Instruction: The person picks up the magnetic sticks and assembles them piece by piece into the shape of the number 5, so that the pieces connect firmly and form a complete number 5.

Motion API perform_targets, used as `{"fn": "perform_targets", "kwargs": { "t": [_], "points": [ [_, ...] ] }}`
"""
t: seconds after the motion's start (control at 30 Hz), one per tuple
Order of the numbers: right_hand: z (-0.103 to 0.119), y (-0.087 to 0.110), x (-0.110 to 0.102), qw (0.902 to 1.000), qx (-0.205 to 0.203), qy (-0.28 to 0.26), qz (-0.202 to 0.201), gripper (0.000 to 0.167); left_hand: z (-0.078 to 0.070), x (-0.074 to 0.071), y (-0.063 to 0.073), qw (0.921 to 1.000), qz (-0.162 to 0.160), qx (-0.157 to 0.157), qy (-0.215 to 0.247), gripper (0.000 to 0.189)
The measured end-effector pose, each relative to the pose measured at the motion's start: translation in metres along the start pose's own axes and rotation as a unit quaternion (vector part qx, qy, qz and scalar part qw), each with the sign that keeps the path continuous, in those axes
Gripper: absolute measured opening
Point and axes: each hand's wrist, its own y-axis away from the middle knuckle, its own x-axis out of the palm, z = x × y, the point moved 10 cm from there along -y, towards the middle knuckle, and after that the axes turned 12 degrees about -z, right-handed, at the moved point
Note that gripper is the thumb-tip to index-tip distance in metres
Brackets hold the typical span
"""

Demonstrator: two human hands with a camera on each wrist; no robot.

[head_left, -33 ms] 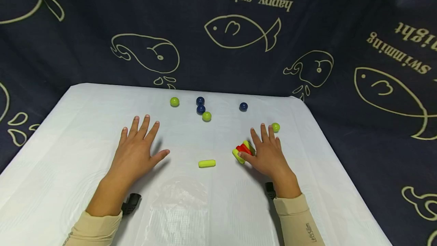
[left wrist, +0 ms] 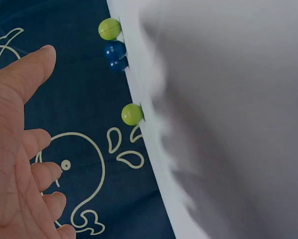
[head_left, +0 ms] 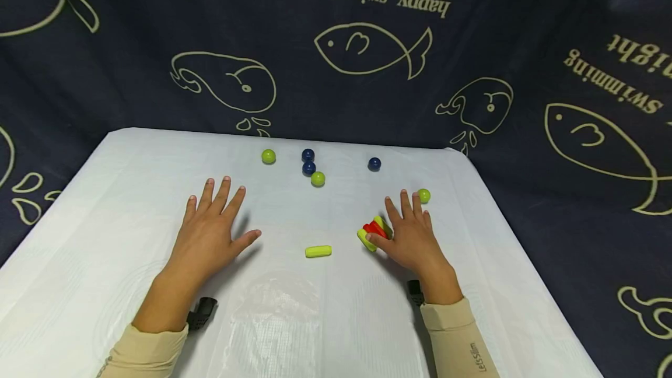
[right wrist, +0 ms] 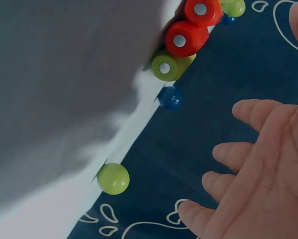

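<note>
Palm down over the left part of the white table, my left hand (head_left: 207, 244) holds nothing, its fingers spread and straight. My right hand (head_left: 415, 238) is also spread palm down, with its thumb overlapping a small cluster of rods in the head view. That cluster has red rods (head_left: 375, 229) between lime-green rods (head_left: 366, 240); part of it is hidden by the hand. The right wrist view shows the round ends of the red rods (right wrist: 182, 39), with pale centres, beside a lime rod (right wrist: 163, 67). Another lime rod (head_left: 318, 251) lies alone between the hands.
Toward the far edge of the white table (head_left: 157, 168) sit a lime ball (head_left: 268, 157), dark blue balls (head_left: 308, 168) next to a lime ball (head_left: 318, 178), and a single blue ball (head_left: 374, 164). Another lime ball (head_left: 424, 195) is by my right fingertips. A dark printed cloth (head_left: 367, 109) hangs behind.
</note>
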Motion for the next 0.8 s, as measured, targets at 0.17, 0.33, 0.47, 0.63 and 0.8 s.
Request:
{"fn": "perform_targets", "kwargs": {
  "t": [0.17,0.33,0.47,0.63,0.8],
  "points": [
    [0.001,-0.001,0.0,1.0,-0.003,0.002,-0.002,0.092,-0.005,0.0,-0.003,1.0,0.004,0.004,0.002,0.088],
    [0.001,-0.004,-0.001,1.0,-0.006,0.005,0.001,0.09,-0.011,0.002,-0.004,0.9999,0.007,0.01,0.011,0.084],
    [-0.003,-0.01,-0.004,1.0,-0.006,0.001,-0.005,0.087,-0.018,0.004,-0.006,0.9994,0.008,0.017,0.03,0.079],
    [-0.017,-0.024,-0.008,0.9998,-0.001,-0.018,-0.011,0.082,-0.028,0.012,-0.009,0.9973,0.023,0.029,0.064,0.079],
    [-0.036,-0.038,-0.012,0.9989,0.005,-0.042,-0.016,0.08,-0.043,0.027,-0.007,0.9898,0.048,0.027,0.132,0.079]
  ]
}}
